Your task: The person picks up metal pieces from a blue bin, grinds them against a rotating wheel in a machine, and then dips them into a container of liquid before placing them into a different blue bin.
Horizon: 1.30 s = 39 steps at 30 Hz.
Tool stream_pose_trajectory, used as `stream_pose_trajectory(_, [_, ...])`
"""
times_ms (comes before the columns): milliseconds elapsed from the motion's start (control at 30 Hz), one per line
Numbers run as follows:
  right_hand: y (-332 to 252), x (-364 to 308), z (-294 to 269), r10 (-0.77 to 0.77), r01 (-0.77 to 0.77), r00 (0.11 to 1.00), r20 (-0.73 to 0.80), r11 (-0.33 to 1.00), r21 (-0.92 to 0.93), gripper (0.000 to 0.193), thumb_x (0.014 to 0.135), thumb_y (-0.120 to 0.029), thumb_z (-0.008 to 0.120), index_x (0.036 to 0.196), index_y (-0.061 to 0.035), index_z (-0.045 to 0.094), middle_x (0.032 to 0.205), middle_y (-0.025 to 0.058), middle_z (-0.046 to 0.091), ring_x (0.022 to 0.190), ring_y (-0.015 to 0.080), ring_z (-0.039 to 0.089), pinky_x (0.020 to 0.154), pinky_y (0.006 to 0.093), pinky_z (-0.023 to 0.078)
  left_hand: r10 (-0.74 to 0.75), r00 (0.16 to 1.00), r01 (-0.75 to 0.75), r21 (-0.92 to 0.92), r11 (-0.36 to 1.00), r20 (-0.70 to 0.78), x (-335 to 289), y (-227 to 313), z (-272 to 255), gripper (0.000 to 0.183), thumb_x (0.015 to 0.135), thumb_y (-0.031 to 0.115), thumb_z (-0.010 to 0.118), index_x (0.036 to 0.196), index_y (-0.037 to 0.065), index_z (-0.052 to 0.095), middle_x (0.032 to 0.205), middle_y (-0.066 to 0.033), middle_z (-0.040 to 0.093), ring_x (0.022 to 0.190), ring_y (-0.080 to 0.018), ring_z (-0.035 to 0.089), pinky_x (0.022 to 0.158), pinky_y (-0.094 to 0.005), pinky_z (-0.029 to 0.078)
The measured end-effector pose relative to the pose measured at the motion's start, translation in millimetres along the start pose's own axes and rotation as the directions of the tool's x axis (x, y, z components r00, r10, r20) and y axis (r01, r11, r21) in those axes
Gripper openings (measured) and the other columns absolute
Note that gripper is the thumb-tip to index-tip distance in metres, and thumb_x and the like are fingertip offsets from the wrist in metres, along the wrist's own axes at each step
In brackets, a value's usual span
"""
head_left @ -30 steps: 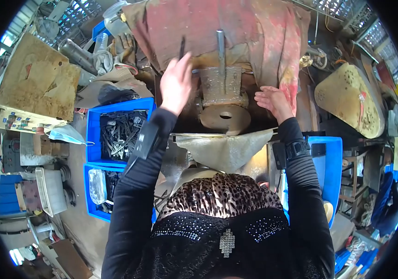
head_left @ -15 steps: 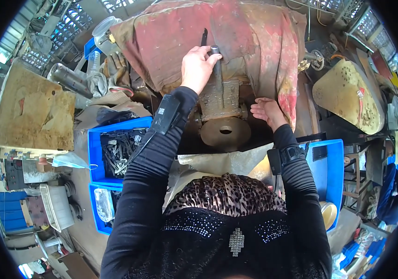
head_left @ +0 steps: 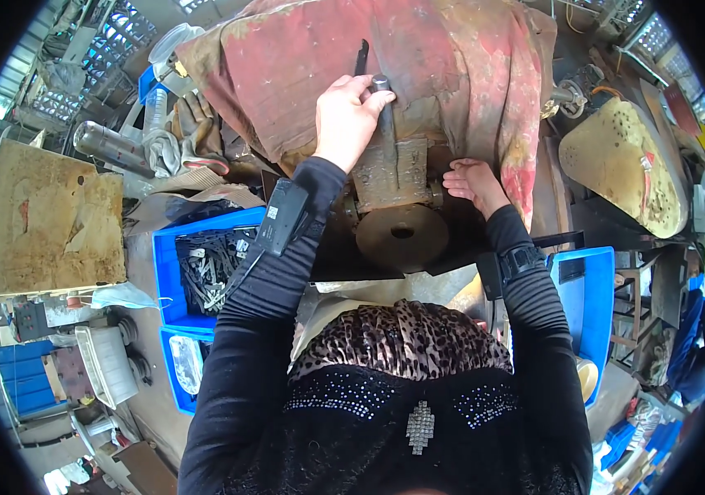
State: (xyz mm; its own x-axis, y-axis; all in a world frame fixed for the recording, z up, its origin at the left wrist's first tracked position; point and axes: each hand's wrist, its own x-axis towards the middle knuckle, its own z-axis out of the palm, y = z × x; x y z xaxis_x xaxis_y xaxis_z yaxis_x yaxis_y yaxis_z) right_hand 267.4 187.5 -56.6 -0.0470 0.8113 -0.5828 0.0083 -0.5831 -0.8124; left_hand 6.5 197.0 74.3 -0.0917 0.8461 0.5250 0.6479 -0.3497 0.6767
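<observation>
My left hand (head_left: 343, 117) is closed at the upper end of an upright metal rod (head_left: 387, 128), its thumb lying across the rod just below the round top. Beyond its fingertips a thin dark strip (head_left: 361, 58) sticks out over the cloth; whether the fingers hold it I cannot tell. Under the rod sit a worn metal block (head_left: 376, 186) and a round plate with a central hole (head_left: 381, 238). Beside the block, at the hanging edge of a stained red cloth (head_left: 303, 70), my right hand (head_left: 474, 183) is open, fingers stretched out and nothing visible in it.
At my left stands a blue bin (head_left: 169, 285) of dark metal strips (head_left: 204, 272), with another blue bin (head_left: 173, 379) nearer me. A third blue bin (head_left: 600, 289) is at my right. Worn gloves (head_left: 192, 128) lie at the left back, near padded seats (head_left: 56, 214).
The view has shifted slightly. My left hand stays at the rod and has moved a little away from me with the dark strip. My right hand stays beside the block, fingers still stretched.
</observation>
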Motion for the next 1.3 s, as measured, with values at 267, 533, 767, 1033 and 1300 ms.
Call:
stream_pose_trajectory(267, [3,9,9,0.057,-0.056,0.998,-0.028,0.998,0.023,0.021,0.098,-0.019,0.05,0.111,-0.0033,0.057,0.096,0.0146,0.067,0.078,0.0246,0.068,0.063,0.0345,0.057,0.007,0.996,-0.013,0.065,0.998,0.094,7,6,-4,0.034,0.075,0.021,0.076,0.103,0.003,0.07,0.078,-0.01,0.061,0.074,-0.0269,0.061,0.072,-0.0372,0.049])
stream_pose_trajectory(533, [14,52,9,0.101,-0.095,0.993,-0.058,0.991,0.097,0.023,0.094,-0.017,0.056,0.112,-0.0029,0.055,0.098,0.0145,0.067,0.083,0.0268,0.068,0.07,0.0383,0.056,0.19,0.953,-0.185,-0.045,0.982,0.237,-79,50,-43,0.03,0.075,0.018,0.074,0.1,0.004,0.067,0.081,-0.0121,0.057,0.069,-0.0295,0.06,0.063,-0.0399,0.05])
stream_pose_trajectory(767, [17,90,20,0.237,-0.27,0.937,0.258,0.957,0.102,0.024,0.092,-0.012,0.062,0.108,0.0046,0.057,0.107,0.0217,0.066,0.103,0.0331,0.065,0.082,0.0418,0.054,0.311,0.872,-0.265,-0.169,0.949,0.378,-168,76,-59,0.02,0.078,0.02,0.071,0.097,0.012,0.069,0.072,-0.0026,0.046,0.053,-0.0194,0.052,0.047,-0.0318,0.046])
stream_pose_trajectory(1033, [8,85,49,0.211,-0.308,0.808,0.55,0.947,0.089,0.031,0.092,-0.002,0.058,0.12,0.009,0.048,0.124,0.0286,0.055,0.116,0.0414,0.057,0.104,0.0515,0.046,0.439,0.797,-0.359,-0.26,0.896,0.413,-217,69,-54,0.035,0.07,0.016,0.075,0.103,0.015,0.061,0.071,-0.0004,0.042,0.052,-0.0161,0.048,0.043,-0.0313,0.044])
stream_pose_trajectory(1300, [-1,67,73,0.078,-0.237,0.76,0.645,0.957,0.164,0.03,0.093,-0.004,0.059,0.119,0.0063,0.049,0.115,0.0222,0.059,0.104,0.0324,0.063,0.092,0.0444,0.053,0.407,0.821,-0.378,-0.154,0.913,0.4,-237,72,-51,0.035,0.072,0.018,0.073,0.105,0.017,0.062,0.076,0.0016,0.043,0.052,-0.0138,0.049,0.044,-0.0286,0.047])
